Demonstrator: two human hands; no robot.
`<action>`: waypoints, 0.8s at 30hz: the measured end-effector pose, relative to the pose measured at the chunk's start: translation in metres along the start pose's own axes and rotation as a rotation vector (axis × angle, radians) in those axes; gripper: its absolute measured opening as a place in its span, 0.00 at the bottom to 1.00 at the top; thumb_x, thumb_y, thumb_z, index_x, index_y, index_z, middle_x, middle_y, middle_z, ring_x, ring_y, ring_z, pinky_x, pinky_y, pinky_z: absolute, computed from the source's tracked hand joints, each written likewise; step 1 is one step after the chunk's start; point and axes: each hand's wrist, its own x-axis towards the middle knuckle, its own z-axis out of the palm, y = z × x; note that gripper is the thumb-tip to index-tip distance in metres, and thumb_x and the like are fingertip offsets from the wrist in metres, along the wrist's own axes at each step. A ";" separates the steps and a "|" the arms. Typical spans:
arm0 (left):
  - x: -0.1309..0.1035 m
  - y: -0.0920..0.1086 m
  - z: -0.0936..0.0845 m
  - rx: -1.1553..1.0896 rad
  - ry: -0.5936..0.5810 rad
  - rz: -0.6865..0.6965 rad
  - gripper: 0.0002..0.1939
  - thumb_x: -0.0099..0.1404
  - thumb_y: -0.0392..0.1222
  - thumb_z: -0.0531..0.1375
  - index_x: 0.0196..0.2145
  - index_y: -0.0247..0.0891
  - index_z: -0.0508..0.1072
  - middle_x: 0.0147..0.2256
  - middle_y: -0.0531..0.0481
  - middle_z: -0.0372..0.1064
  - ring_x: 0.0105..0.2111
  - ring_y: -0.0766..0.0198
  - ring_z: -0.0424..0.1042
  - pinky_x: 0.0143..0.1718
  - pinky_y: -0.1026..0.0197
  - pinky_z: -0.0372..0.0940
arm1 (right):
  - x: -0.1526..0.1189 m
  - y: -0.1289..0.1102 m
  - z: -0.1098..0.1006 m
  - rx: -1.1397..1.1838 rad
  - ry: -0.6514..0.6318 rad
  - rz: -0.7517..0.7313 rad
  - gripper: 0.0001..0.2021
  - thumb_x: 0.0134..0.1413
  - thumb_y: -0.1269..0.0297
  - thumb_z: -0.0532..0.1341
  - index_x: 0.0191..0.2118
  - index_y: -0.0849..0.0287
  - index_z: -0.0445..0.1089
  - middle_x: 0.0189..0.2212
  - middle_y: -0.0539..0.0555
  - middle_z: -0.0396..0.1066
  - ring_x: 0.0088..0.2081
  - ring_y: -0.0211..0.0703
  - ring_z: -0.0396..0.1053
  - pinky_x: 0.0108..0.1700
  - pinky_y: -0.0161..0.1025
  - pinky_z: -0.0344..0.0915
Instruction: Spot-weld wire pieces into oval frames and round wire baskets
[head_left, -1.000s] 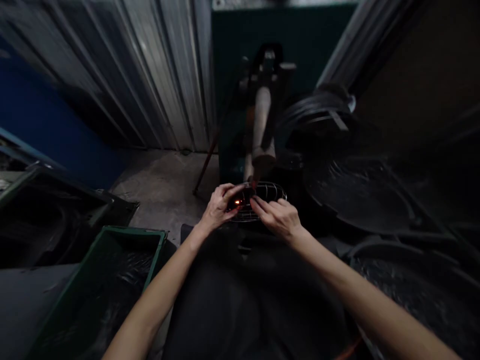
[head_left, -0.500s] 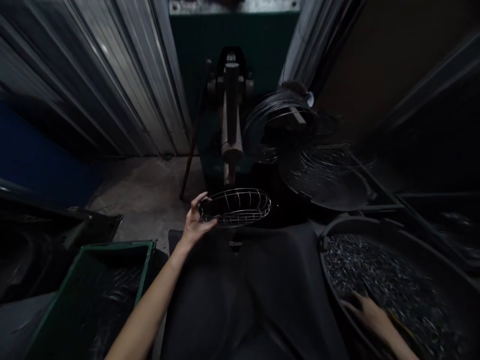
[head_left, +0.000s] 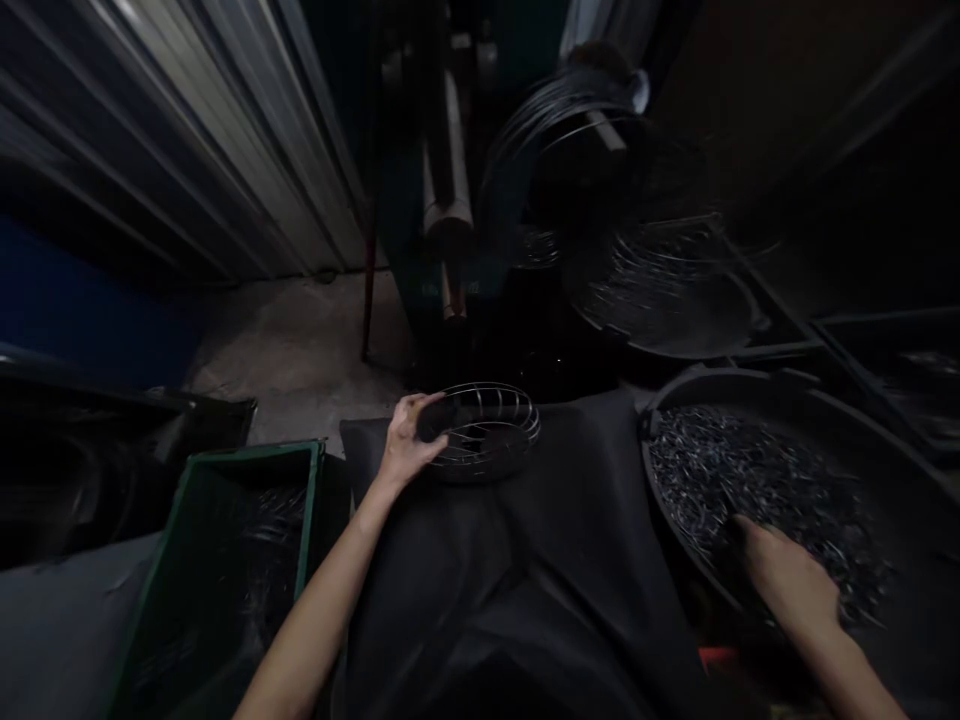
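A round wire cage (head_left: 517,430) hangs over the dark cloth on the lap, its left side gripped between the thumb and fingers of my left hand (head_left: 411,440). At the lower right, my right hand (head_left: 780,565) reaches into a wide round basin (head_left: 750,380) of small shiny metal pieces (head_left: 757,480). The fingertips of that hand are lost in dark blur, so what they touch or hold does not show.
A green crate (head_left: 187,540) with thin wire parts is at the left. Ahead stands a dark machine with a long arm (head_left: 448,170). Wire coils (head_left: 570,100) hang right of it, above another round tray (head_left: 675,335) holding wire rings.
The view has tilted down, so the machine sits higher in the picture. My right hand has reached further into the metal pieces. My left hand still holds the cage, now over the dark cloth.
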 end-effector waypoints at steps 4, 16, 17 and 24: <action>0.004 0.010 0.009 -0.034 -0.021 0.015 0.26 0.51 0.34 0.63 0.50 0.41 0.68 0.46 0.47 0.65 0.48 0.57 0.68 0.51 0.53 0.65 | -0.007 -0.067 -0.058 0.297 0.176 0.051 0.18 0.49 0.50 0.56 0.41 0.53 0.73 0.31 0.64 0.74 0.28 0.56 0.72 0.31 0.49 0.66; 0.036 0.038 -0.006 0.081 -0.070 0.127 0.27 0.52 0.35 0.65 0.50 0.42 0.68 0.47 0.45 0.65 0.50 0.53 0.66 0.52 0.49 0.62 | 0.009 -0.281 -0.116 0.317 0.157 -1.041 0.17 0.57 0.63 0.57 0.52 0.58 0.70 0.47 0.56 0.74 0.37 0.42 0.74 0.36 0.36 0.66; 0.036 0.039 -0.008 0.083 -0.072 0.130 0.27 0.51 0.35 0.65 0.50 0.42 0.68 0.47 0.45 0.65 0.49 0.53 0.66 0.52 0.49 0.62 | 0.012 -0.286 -0.114 0.165 0.234 -1.092 0.19 0.57 0.67 0.56 0.54 0.58 0.69 0.48 0.56 0.73 0.35 0.40 0.74 0.34 0.35 0.64; 0.037 0.043 -0.012 0.028 -0.064 0.089 0.28 0.51 0.33 0.64 0.50 0.44 0.68 0.46 0.47 0.65 0.49 0.53 0.66 0.50 0.49 0.64 | 0.027 -0.299 -0.095 -0.111 0.527 -1.280 0.16 0.59 0.75 0.54 0.48 0.56 0.73 0.43 0.52 0.76 0.27 0.33 0.70 0.30 0.36 0.55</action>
